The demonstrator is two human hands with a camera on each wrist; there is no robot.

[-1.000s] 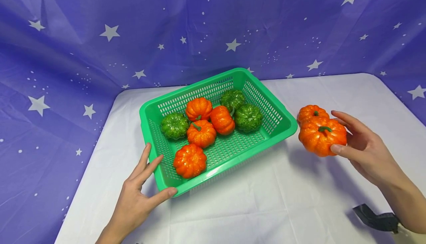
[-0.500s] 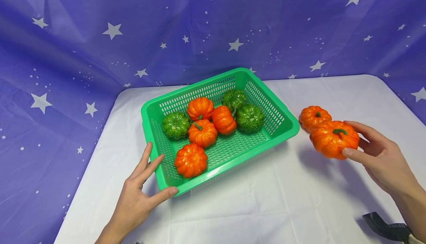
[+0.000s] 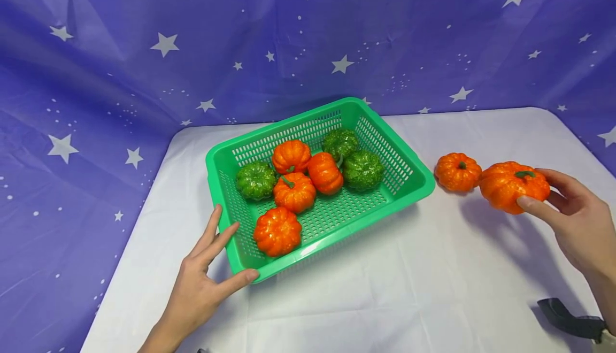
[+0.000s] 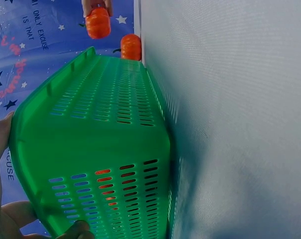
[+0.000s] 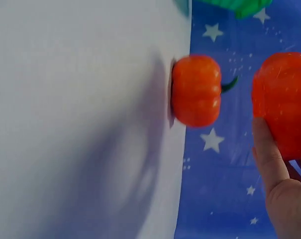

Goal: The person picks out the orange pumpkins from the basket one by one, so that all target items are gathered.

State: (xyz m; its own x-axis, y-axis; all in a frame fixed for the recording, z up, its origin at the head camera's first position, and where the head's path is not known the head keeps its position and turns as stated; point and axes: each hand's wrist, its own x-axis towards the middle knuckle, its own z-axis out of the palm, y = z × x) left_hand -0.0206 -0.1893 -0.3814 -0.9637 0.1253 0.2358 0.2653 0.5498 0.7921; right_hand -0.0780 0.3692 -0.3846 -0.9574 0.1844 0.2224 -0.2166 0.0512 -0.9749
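My right hand (image 3: 579, 216) grips an orange toy pumpkin (image 3: 511, 186) with a green stem, thumb on its near side. The pumpkin is off the table, its shadow falling below. Just left of it, a smaller orange pumpkin (image 3: 458, 172) sits on the white cloth. At the basket's near left corner, my left hand (image 3: 199, 283) holds the rim of a green plastic basket (image 3: 339, 233). In the left wrist view, one fingertip (image 4: 79, 230) shows against the outer wall under the rim. Inside the basket lie several orange pumpkins (image 3: 277, 231) and green pumpkins (image 3: 363, 170).
A white cloth (image 3: 385, 299) covers the table. Behind it hangs a purple-blue curtain (image 3: 289, 32) with white stars. Near the right wrist, a black strap-like piece (image 3: 570, 318) shows above the cloth.
My right hand has moved right with the pumpkin, away from the basket, uncovering the smaller orange pumpkin on the table. My left hand stays at the basket's corner.
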